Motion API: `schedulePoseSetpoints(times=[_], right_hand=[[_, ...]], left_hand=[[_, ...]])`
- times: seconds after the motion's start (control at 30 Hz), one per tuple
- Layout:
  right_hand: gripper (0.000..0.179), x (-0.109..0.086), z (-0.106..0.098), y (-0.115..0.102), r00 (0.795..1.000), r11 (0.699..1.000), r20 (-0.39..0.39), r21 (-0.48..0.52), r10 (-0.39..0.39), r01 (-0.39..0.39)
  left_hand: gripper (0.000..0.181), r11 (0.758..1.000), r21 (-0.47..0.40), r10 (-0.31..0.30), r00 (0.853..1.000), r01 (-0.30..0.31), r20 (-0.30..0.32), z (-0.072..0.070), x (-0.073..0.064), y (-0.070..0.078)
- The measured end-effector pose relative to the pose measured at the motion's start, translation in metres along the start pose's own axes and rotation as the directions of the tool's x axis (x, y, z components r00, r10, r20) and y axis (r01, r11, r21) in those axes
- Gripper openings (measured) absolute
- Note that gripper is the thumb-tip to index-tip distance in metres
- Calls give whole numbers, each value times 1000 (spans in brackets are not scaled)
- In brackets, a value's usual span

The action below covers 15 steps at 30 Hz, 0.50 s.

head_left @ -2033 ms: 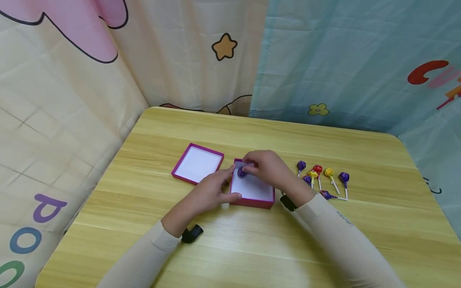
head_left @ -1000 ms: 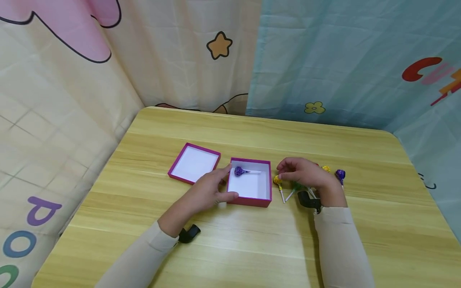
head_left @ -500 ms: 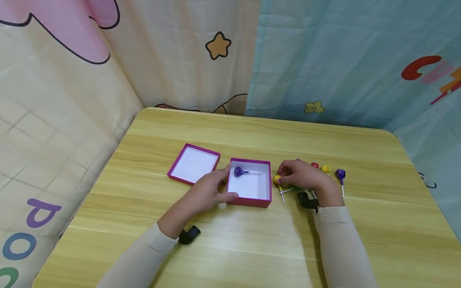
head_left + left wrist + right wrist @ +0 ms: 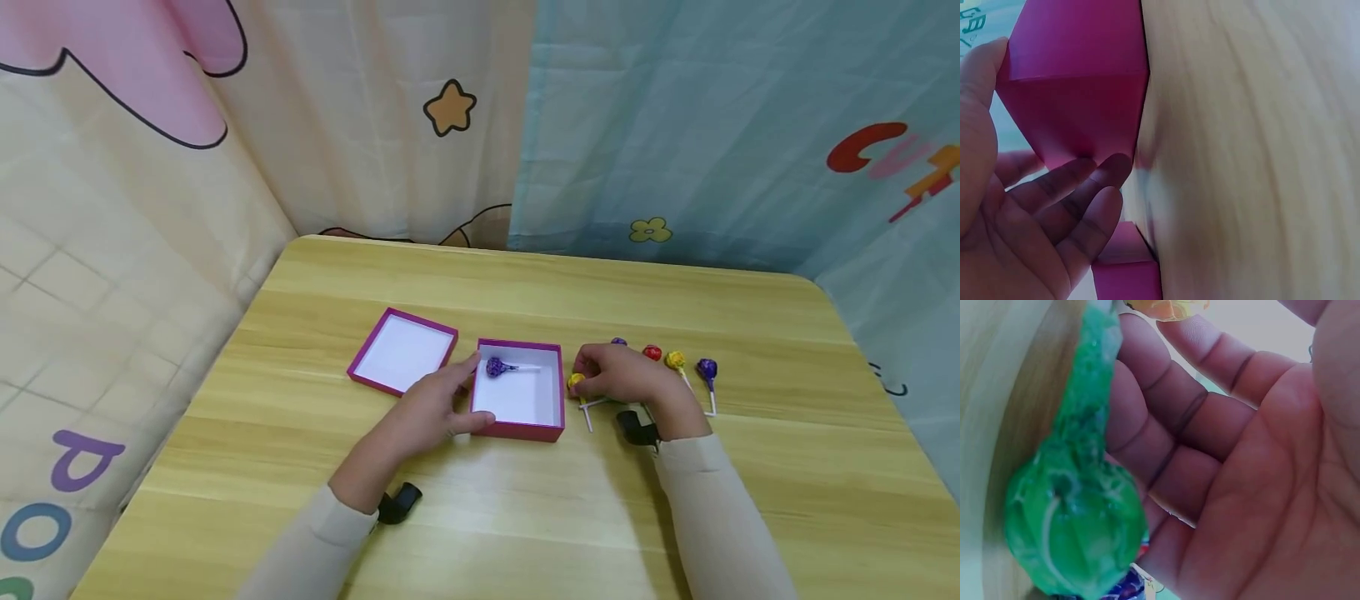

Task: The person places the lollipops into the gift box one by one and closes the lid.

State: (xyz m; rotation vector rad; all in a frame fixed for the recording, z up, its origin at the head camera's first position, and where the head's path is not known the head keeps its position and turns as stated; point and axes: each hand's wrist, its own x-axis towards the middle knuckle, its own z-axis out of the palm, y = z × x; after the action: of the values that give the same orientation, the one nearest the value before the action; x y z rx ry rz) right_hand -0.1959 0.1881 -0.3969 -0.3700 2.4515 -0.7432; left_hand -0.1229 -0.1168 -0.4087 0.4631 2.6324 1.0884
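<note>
My left hand [image 4: 431, 412] holds the open magenta box [image 4: 521, 432] at its left side, thumb at the near corner and forefinger toward the far one. In the left wrist view its fingertips touch the box's wall. Inside the white interior lies one purple lollipop [image 4: 497, 367], stick pointing right. Just right of the box, my right hand [image 4: 626, 375] pinches the yellow head of a lollipop [image 4: 575, 381], whose stick points down toward me. A green lollipop [image 4: 1075, 519] shows large beside the right fingers in the right wrist view; in the head view that hand mostly hides it.
The box lid [image 4: 402, 354] lies upturned left of the box. Beyond the right hand are red [image 4: 652, 352], yellow [image 4: 675, 359] and purple [image 4: 707, 367] lollipops on the wooden table [image 4: 487, 517]. Printed curtains [image 4: 675, 125] hang behind the table.
My right hand has let go of the purple lollipop inside the box and moved right to the yellow lollipop, closing its fingertips on it. My left hand has stayed at the box.
</note>
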Motion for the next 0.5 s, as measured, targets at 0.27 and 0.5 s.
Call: schedulePoseSetpoints(times=[0.27, 0.5], right_hand=[[18, 2, 3, 0, 1000, 1000, -3, -8, -11, 10], [16, 0, 1, 0, 995, 997, -66, 34, -72, 75]], left_hand=[[92, 999, -22, -42, 999, 41, -25, 5, -3, 0], [91, 998, -51, -39, 998, 37, -47, 8, -4, -1]])
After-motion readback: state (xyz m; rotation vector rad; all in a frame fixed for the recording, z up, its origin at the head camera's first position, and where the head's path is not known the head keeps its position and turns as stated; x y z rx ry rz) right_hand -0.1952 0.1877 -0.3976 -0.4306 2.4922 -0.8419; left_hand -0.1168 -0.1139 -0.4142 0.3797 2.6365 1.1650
